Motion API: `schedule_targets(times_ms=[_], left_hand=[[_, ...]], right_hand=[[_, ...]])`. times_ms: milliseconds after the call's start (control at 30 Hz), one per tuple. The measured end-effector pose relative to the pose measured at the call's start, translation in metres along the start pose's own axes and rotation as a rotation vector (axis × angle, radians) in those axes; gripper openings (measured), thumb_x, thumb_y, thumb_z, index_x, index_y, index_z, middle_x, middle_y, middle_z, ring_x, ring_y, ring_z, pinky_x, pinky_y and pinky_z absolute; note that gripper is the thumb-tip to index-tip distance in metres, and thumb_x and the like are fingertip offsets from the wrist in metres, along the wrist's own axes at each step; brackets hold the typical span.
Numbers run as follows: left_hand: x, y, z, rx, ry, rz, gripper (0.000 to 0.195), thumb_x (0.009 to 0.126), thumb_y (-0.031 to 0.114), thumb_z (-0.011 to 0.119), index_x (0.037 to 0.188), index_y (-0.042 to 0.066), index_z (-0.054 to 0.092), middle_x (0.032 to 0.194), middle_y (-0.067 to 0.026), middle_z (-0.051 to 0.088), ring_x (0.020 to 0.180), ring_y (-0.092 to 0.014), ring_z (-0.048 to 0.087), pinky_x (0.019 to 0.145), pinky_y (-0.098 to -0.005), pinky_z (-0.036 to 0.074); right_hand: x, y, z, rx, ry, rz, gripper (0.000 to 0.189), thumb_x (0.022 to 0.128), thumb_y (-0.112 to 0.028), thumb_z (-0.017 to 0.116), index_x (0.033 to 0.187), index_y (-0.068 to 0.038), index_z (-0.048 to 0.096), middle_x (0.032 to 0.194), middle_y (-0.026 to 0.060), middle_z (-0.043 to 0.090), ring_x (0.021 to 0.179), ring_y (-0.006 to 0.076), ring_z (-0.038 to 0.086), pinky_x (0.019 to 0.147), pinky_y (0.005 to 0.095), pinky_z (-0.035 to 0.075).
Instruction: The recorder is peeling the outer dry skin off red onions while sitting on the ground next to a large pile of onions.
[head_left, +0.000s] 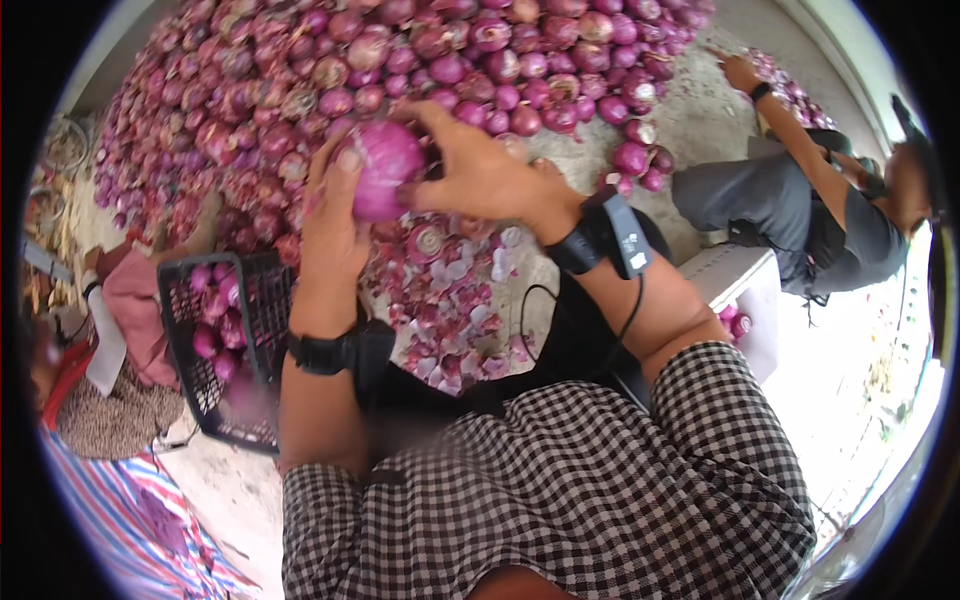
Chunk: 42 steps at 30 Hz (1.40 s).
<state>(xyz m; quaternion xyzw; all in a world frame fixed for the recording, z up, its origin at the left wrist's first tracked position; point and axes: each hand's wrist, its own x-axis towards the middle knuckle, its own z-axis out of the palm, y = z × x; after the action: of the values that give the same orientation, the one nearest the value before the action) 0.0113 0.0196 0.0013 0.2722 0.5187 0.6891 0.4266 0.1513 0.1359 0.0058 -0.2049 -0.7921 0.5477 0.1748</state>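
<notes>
A large red onion (386, 169) with smooth purple skin is held up in front of me, above the loose peelings. Around its left side my left hand (334, 206) is closed, thumb laid across the near face. My right hand (484, 176) meets the onion's right side with thumb and curled fingers; blur hides the exact contact of the fingertips. Beneath the hands, dry onion skins (457, 322) cover part of the concrete floor. A big heap of red onions (450, 67) spreads just beyond both hands.
At my left stands a black plastic crate (244, 285) holding several onions. A white box (739, 289) is at my right, with onions beside it. One person (795, 195) sits at right; another (142, 307) is at left. Striped sheeting (127, 517) lies lower left.
</notes>
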Motion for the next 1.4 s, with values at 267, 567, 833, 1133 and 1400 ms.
schedule_targets(times_ms=[267, 567, 833, 1133, 1400], left_hand=[[-0.002, -0.001, 0.009, 0.516, 0.077, 0.106, 0.047, 0.083, 0.026, 0.065, 0.122, 0.005, 0.050, 0.109, -0.0068, 0.055, 0.094, -0.012, 0.051, 0.084, -0.0237, 0.041], [0.000, 0.004, 0.003, 0.572, -0.064, 0.173, 0.051, 0.078, 0.019, 0.068, 0.123, 0.005, 0.050, 0.110, -0.0072, 0.055, 0.095, -0.013, 0.051, 0.085, -0.0251, 0.041], [0.000, 0.011, -0.002, 0.653, -0.142, 0.163, 0.063, 0.067, 0.012, 0.073, 0.124, 0.007, 0.049, 0.115, -0.0100, 0.053, 0.103, -0.019, 0.052, 0.092, -0.0312, 0.041], [0.000, 0.006, -0.005, 0.773, -0.125, 0.233, 0.071, 0.061, 0.013, 0.076, 0.126, 0.013, 0.048, 0.114, -0.0136, 0.049, 0.104, -0.026, 0.054, 0.089, -0.0353, 0.045], [-0.002, 0.009, -0.006, 0.826, -0.128, 0.286, 0.071, 0.060, 0.013, 0.076, 0.125, 0.013, 0.048, 0.113, -0.0149, 0.049, 0.103, -0.028, 0.055, 0.089, -0.0362, 0.046]], right_hand=[[0.002, -0.003, 0.000, -0.130, -0.026, 0.144, 0.072, 0.073, -0.028, 0.065, 0.128, 0.006, 0.034, 0.114, 0.0304, 0.051, 0.103, 0.0370, 0.056, 0.087, 0.0384, 0.044], [0.003, 0.001, 0.007, -0.207, -0.064, -0.001, 0.067, 0.077, -0.025, 0.057, 0.128, 0.009, 0.033, 0.107, 0.0342, 0.052, 0.097, 0.0381, 0.058, 0.083, 0.0399, 0.046], [-0.001, 0.002, 0.003, -0.145, -0.048, -0.137, 0.069, 0.079, -0.013, 0.052, 0.138, 0.004, 0.022, 0.087, 0.0224, 0.058, 0.050, 0.0226, 0.059, 0.048, 0.0324, 0.049], [-0.005, -0.009, 0.002, -0.088, -0.140, -0.018, 0.068, 0.078, -0.010, 0.051, 0.137, 0.005, 0.021, 0.101, 0.0258, 0.054, 0.069, 0.0255, 0.054, 0.061, 0.0326, 0.045], [-0.004, -0.004, 0.008, -0.181, -0.089, -0.097, 0.062, 0.076, -0.013, 0.054, 0.128, 0.011, 0.031, 0.117, 0.0323, 0.049, 0.113, 0.0412, 0.047, 0.096, 0.0405, 0.039]])
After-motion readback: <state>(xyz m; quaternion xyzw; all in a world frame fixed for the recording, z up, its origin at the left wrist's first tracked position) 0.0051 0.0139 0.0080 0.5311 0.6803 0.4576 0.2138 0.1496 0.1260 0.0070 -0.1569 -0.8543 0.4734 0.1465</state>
